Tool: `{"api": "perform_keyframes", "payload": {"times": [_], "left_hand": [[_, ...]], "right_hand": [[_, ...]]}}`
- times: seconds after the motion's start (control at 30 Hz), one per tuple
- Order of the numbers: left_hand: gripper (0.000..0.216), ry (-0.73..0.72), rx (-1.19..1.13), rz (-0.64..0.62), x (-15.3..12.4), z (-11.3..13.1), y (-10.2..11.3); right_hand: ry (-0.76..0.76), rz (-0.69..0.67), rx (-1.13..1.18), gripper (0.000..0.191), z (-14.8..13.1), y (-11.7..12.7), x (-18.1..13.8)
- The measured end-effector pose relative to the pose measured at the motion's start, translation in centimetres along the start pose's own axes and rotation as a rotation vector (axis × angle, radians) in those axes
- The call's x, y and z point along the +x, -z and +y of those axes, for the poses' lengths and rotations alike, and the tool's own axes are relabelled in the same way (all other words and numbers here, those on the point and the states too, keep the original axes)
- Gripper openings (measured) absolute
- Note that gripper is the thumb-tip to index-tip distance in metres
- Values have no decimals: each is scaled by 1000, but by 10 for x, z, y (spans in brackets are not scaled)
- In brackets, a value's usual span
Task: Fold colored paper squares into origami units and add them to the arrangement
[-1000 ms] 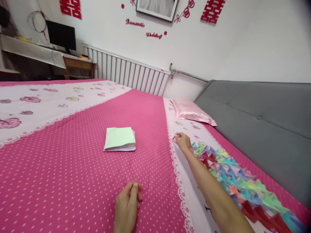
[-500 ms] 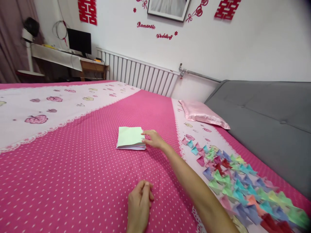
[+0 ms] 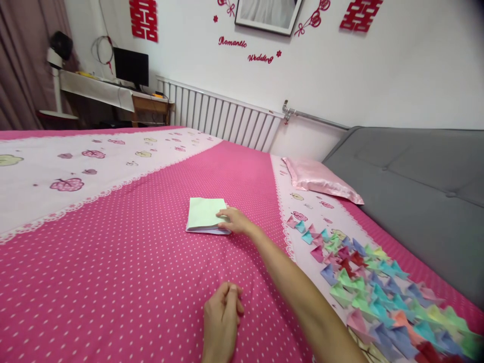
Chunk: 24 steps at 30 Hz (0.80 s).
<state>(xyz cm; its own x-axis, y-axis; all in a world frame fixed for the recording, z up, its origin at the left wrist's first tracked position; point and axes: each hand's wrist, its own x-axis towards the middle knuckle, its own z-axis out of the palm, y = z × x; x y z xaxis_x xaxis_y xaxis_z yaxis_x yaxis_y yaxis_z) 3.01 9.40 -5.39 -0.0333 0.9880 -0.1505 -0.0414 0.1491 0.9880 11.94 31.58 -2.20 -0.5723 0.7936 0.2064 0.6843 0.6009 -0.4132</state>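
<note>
A square stack of paper sheets (image 3: 205, 212), pale green on top, lies on the pink dotted part of the bed. My right hand (image 3: 232, 221) reaches over from the right, its fingers apart, with the fingertips touching the stack's top near its right edge. No sheet is visibly lifted. Closer to me, my left hand (image 3: 222, 316) rests on the bedspread in a loose fist, thumb against the curled fingers, and nothing shows in it. Many small folded paper boats (image 3: 378, 292) in mixed colours stand in rows to the right of my right forearm.
A pink satin pillow (image 3: 321, 180) lies near the grey padded headboard (image 3: 412, 176). Beyond the patterned bedspread (image 3: 132, 267) are a white radiator (image 3: 223, 113) and a desk (image 3: 151, 104) with a black monitor (image 3: 131, 67).
My right hand's fingertips have slid slightly inward from the stack's right edge onto its top. My left hand stays curled. The view has shifted a little to the left.
</note>
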Motion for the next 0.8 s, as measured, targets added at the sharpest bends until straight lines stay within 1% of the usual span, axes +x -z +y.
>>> {"api": "perform_keyframes", "payload": {"times": [0.2,0.43,0.6,0.8], "left_hand": [[43,-8,-1,-5,0,0,1],[42,-18,9,-1,3,-3,1],[40,-13,14,5,1,-2,2],[41,-7,16,8,1,-2,1]], "right_hand": [[-33,0,55,31,-5,2,0],[-77,-24,106,31,-2,1,3],[-90,-38,119,26,0,1,4],[-107,-24,113,21,-3,4,3]]}}
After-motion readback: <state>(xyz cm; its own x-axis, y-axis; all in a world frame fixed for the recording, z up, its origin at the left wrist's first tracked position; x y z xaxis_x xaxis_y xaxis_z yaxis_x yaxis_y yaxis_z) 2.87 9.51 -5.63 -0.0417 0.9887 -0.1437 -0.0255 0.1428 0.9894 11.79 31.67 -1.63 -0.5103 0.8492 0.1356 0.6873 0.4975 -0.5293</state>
